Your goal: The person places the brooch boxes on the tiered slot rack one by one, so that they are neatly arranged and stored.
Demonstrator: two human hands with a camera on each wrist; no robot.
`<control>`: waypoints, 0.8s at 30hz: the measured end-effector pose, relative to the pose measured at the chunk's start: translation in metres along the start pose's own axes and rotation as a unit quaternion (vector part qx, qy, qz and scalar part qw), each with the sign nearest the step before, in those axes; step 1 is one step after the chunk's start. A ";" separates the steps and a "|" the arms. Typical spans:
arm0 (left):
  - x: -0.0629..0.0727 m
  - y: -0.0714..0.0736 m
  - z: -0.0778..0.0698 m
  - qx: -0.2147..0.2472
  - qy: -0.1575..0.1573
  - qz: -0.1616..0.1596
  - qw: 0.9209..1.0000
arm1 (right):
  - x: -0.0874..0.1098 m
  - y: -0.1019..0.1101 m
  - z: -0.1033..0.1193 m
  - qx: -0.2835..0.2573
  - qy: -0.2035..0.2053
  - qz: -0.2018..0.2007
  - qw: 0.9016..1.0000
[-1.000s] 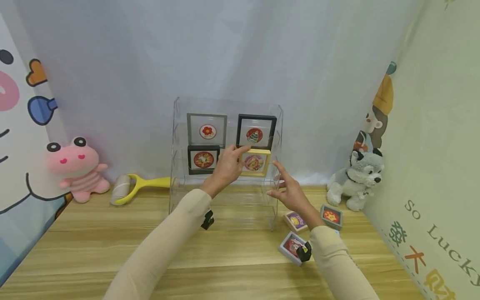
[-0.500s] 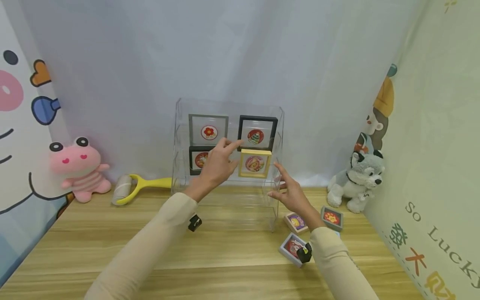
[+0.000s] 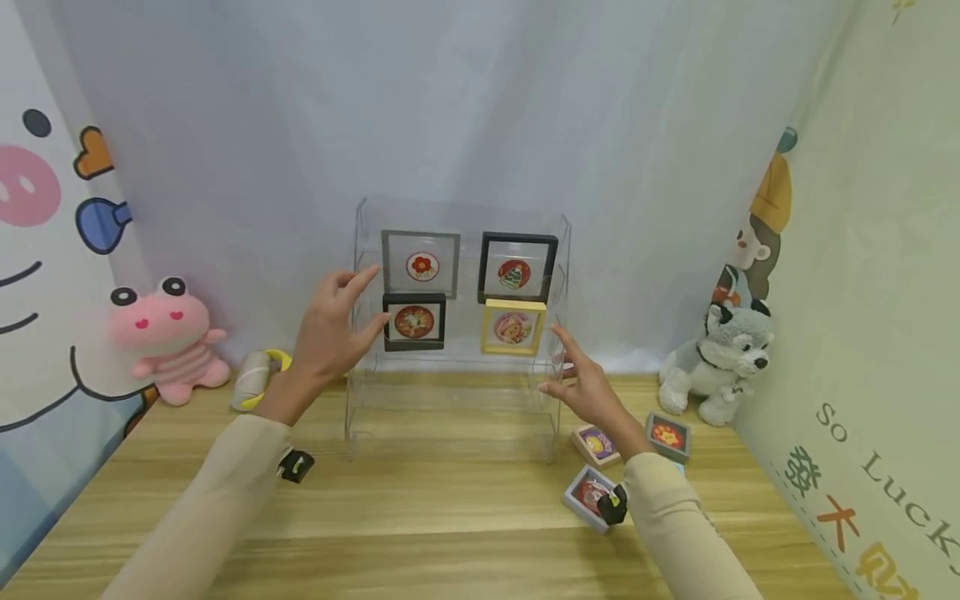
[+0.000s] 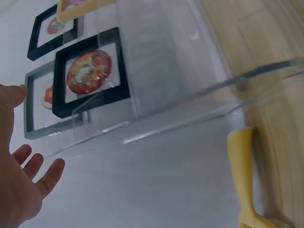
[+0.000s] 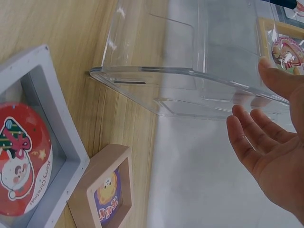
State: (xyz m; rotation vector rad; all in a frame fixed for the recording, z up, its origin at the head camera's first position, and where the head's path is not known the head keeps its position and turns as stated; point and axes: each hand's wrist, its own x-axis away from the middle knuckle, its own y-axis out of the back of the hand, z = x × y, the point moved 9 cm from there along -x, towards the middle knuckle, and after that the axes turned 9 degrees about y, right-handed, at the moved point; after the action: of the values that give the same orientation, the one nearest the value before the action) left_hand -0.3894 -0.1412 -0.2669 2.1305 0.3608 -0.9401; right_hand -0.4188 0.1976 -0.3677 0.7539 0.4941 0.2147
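A clear acrylic display rack (image 3: 453, 398) stands mid-table, carrying small framed badges on two tiers. Its upper tier bears a grey frame (image 3: 384, 265) with a red flower and a black frame (image 3: 484, 268) with a Christmas tree. Below them sit a black frame (image 3: 415, 347) with a red round picture and a yellow frame (image 3: 486, 329). My left hand (image 3: 330, 333) is at the rack's left side, fingers spread and holding nothing. At the right side, near the yellow frame, my right hand (image 3: 588, 387) has its fingers loosely extended around the rack's edge.
Several framed badges lie on the table at right, among them a lavender frame (image 3: 576, 498), a beige frame (image 3: 609, 461) and a grey frame (image 3: 670, 451). A yellow-handled lint roller (image 3: 255, 377) and pink plush (image 3: 180, 337) are at left. A husky plush (image 3: 723, 354) sits at right.
My left hand has moved left from the yellow frame, past the lower black frame, to the rack's left side. My right hand stays nearly still at the right side.
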 end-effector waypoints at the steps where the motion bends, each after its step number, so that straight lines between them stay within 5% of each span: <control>1: 0.004 -0.002 0.009 -0.007 0.014 0.009 1.000 | 0.000 0.000 0.000 0.000 0.000 0.000 1.000; 7: 0.030 -0.022 0.047 -0.046 0.075 0.082 0.993 | 0.001 -0.001 -0.002 0.005 0.000 -0.001 1.000; 14: 0.048 -0.048 0.072 -0.045 0.158 0.172 0.971 | -0.001 0.000 -0.001 0.007 -0.002 -0.002 1.000; 24: 0.054 -0.058 0.073 -0.024 0.155 0.215 0.964 | 0.000 0.000 -0.002 0.004 -0.010 0.016 1.000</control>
State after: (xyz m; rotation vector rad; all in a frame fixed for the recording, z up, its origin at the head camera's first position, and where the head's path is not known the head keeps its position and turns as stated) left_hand -0.4194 -0.1591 -0.3684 2.1874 0.0613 -0.3471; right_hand -0.4197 0.1983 -0.3689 0.7720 0.4654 0.2343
